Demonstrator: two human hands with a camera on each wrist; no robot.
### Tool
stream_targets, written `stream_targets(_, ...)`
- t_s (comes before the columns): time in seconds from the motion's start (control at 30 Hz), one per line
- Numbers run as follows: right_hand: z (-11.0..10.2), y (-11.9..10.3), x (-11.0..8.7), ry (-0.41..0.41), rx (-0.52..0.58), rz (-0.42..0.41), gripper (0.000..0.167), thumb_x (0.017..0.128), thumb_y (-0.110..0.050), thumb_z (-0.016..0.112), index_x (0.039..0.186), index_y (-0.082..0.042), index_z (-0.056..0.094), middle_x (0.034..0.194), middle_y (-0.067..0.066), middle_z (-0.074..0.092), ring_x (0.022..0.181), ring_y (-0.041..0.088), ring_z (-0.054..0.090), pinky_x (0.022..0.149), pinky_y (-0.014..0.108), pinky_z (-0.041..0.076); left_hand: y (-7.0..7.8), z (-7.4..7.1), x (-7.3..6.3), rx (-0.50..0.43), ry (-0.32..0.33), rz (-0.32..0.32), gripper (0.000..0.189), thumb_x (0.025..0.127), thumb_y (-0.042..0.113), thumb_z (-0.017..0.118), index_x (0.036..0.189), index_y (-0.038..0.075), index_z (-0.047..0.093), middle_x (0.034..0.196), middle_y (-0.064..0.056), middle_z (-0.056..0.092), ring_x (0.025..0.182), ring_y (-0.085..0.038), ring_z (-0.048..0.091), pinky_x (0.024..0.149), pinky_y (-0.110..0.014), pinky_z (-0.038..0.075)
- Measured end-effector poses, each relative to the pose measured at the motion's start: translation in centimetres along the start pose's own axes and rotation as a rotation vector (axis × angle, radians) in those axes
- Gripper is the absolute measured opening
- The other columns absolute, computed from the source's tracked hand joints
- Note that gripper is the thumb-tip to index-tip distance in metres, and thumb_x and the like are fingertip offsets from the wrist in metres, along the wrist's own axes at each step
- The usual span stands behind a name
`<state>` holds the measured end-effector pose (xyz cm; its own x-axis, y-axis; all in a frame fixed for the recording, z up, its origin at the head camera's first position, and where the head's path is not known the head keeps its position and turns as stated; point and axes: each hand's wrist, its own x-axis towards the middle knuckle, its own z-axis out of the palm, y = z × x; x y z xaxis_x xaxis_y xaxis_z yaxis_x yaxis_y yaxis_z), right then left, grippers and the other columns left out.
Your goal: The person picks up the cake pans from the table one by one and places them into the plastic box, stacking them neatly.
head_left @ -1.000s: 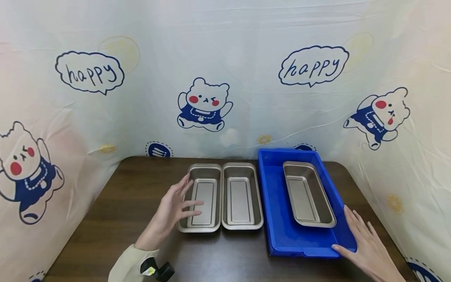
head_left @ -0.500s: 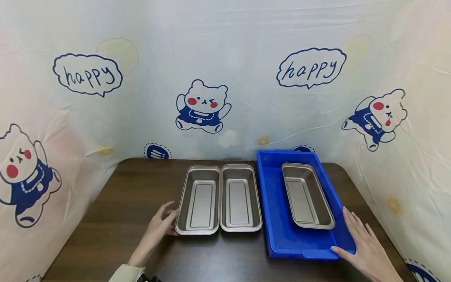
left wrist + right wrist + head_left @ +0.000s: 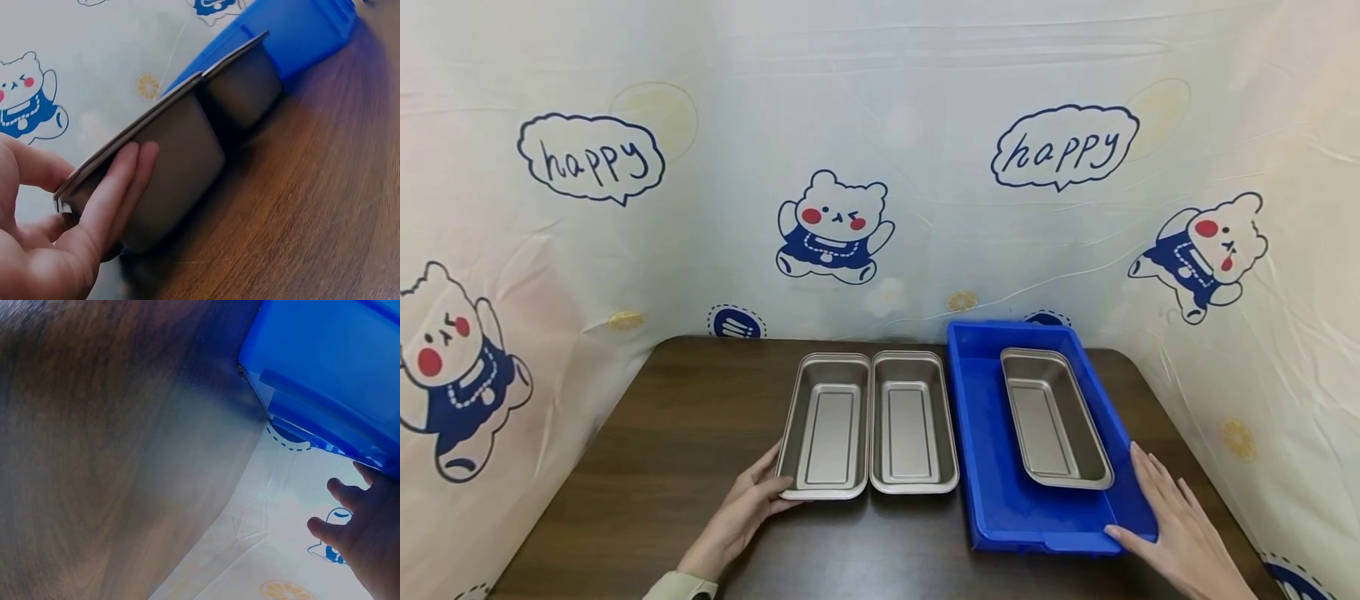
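Observation:
At the near left corner of the leftmost metal loaf pan (image 3: pixel 832 435), my left hand (image 3: pixel 737 510) pinches the rim. In the left wrist view, fingers (image 3: pixel 119 175) lie along that pan's outer wall, with the thumb side over the rim. A second loaf pan (image 3: pixel 913 433) stands right beside it, rims side by side. To the right, a third loaf pan (image 3: pixel 1051 429) sits slightly turned inside a blue tray (image 3: pixel 1003 500). My right hand (image 3: pixel 1186 529) rests at the tray's near right corner, fingers extended along the outside, thumb at the front rim.
All of this stands on a dark brown wooden table (image 3: pixel 647 475) with rounded far corners. A pale curtain (image 3: pixel 940 242) printed with bears and "happy" bubbles surrounds the table at the back and sides. The second pan lies close against the tray's left side.
My left hand has come down from over the leftmost pan to its left side, then taken hold of its near left corner. The right hand and the pans stay in place.

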<state>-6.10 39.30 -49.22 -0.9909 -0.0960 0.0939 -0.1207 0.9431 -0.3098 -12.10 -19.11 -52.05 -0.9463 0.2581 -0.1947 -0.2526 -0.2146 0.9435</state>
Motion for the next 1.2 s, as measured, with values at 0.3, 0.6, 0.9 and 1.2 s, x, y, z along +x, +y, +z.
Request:
stream_targets(0.3,0.1,0.0,0.0,-0.001,0.004,0.003,0.118,0.093,-0.053,0.073,0.171,-0.013,-0.006,0.168,0.034,0.02,0.156,0.054,0.009,0.124,0.06,-0.015,0.2,-0.1,-0.5,-0.122,-0.108,0.051,0.085,0.097,-0.011,0.041,0.168,0.003,-0.005,0.17,-0.034,-0.002,0.136,-0.02,0.053,0.106,-0.035,0.053)
stream_targets(0.6,0.1,0.0,-0.1,0.026,-0.005,-0.024,0.118,0.092,-0.051,0.075,0.171,-0.014,-0.004,0.168,0.032,0.02,0.158,0.048,0.005,0.124,0.052,-0.019,1.2,1.0,-0.9,-0.12,0.062,0.126,0.085,0.091,-0.017,0.039,0.168,0.0,0.008,0.165,-0.038,0.018,0.124,-0.021,0.064,0.096,-0.035,0.059)
stream_targets(0.9,0.2,0.0,-0.2,0.059,-0.013,-0.051,0.118,0.091,-0.049,0.077,0.171,-0.014,-0.003,0.17,0.03,0.018,0.16,0.043,0.001,0.123,0.047,-0.022,5.7,3.3,-1.9,-0.129,0.008,0.185,0.088,0.093,-0.015,0.039,0.17,0.007,0.003,0.171,-0.029,0.009,0.128,-0.013,0.061,0.1,-0.032,0.056)
stream_targets(1.2,0.2,-0.1,-0.2,0.06,-0.001,-0.05,0.117,0.091,-0.048,0.076,0.171,-0.014,-0.002,0.169,0.031,0.019,0.159,0.047,0.007,0.124,0.046,-0.02,8.6,7.3,-1.9,-0.218,-0.005,0.182,0.082,0.096,-0.012,0.04,0.171,0.012,0.016,0.17,-0.021,0.021,0.13,-0.021,0.061,0.103,-0.036,0.056)
